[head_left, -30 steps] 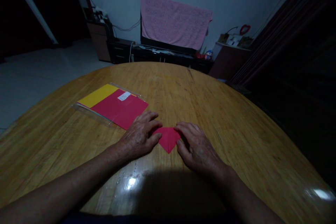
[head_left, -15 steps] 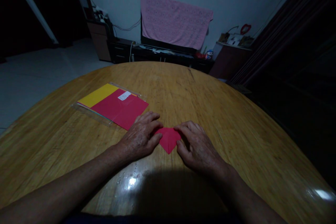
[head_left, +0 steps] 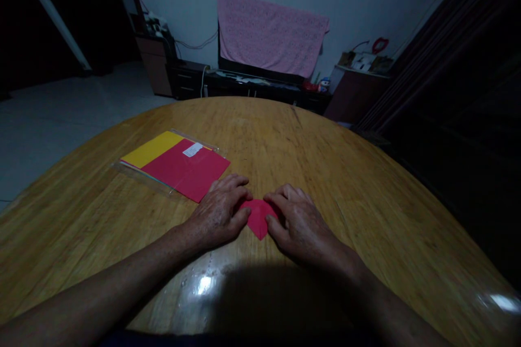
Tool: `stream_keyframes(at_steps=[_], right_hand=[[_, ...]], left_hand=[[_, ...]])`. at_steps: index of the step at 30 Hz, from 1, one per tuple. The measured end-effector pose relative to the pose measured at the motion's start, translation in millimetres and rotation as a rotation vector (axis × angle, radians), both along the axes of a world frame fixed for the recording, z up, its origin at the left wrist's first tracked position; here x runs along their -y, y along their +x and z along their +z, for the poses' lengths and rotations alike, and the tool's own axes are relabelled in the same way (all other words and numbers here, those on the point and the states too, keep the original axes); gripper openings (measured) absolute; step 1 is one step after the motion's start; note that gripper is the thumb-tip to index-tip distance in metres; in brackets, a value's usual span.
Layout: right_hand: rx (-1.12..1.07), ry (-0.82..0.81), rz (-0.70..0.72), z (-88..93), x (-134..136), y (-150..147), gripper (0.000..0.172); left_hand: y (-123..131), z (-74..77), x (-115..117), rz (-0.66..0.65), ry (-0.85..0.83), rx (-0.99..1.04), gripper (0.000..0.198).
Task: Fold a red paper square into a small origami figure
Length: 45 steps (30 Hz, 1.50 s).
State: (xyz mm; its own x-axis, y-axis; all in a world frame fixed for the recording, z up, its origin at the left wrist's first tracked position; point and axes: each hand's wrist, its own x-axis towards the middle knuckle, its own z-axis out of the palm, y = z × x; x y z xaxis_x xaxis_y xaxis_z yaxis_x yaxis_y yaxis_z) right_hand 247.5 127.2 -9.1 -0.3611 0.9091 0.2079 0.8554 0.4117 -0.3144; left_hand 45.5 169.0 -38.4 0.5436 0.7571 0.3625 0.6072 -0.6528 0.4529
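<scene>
A small folded piece of red paper (head_left: 257,218), shaped like a downward-pointing triangle, lies on the wooden table (head_left: 321,162) between my hands. My left hand (head_left: 217,212) presses its fingertips against the paper's left corner. My right hand (head_left: 297,220) lies over its right corner and hides that part. Up and to the left of my left hand sits a clear plastic packet of yellow and red paper sheets (head_left: 179,165), with a small white label on it. My left fingertips are close to the packet's lower corner.
The round wooden table has a glossy surface, with glare near its front and a curved far edge. Beyond it stand a low dark cabinet, a screen draped with a pink cloth (head_left: 271,32), and a side cabinet with small items (head_left: 358,95).
My right hand has slid left, covering more of the red paper's right corner. My left hand has moved slightly toward the paper, and the paper itself stays in nearly the same spot.
</scene>
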Motion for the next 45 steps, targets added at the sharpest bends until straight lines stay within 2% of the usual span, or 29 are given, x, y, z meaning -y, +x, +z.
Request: stream_keyframes(at_steps=[6,11,15,22,27,32,35,38,42,45], right_hand=[[-0.015,0.004,-0.042,-2.4,1,-5,0.02],[-0.077,0.015,-0.083,-5.7,2,-8,0.011],[-0.159,-0.016,-0.097,-6.0,4,-9,0.02],[-0.336,-0.027,-0.039,-9.2,3,-7,0.04],[-0.464,0.049,-0.13,-12.3,-1,-8,0.028],[-0.495,0.054,-0.225,-14.4,-3,-8,0.015],[-0.446,0.003,-0.166,-9.6,-2,-8,0.022],[-0.342,-0.031,-0.09,-2.7,1,-8,0.032],[-0.239,-0.093,0.002,2.6,8,-9,0.03],[-0.224,-0.09,0.076,4.7,12,-6,0.023]], left_hand=[[0,-3.2,-1,0.0,0.013,0.013,0.016],[1,-5.2,-1,-0.007,0.029,0.037,0.029],[2,-7.2,-3,0.017,0.051,0.072,0.034],[4,-10.7,-4,0.038,0.118,0.097,0.041],[8,1.3,7,0.001,0.154,0.083,0.017],[10,2.2,9,-0.1,0.153,0.063,0.02],[9,-2.0,6,-0.171,0.181,0.029,0.023],[7,-2.4,3,-0.16,0.182,-0.033,0.025],[6,1.8,1,-0.075,0.161,-0.096,0.027],[7,4.7,1,-0.061,0.142,-0.113,0.029]])
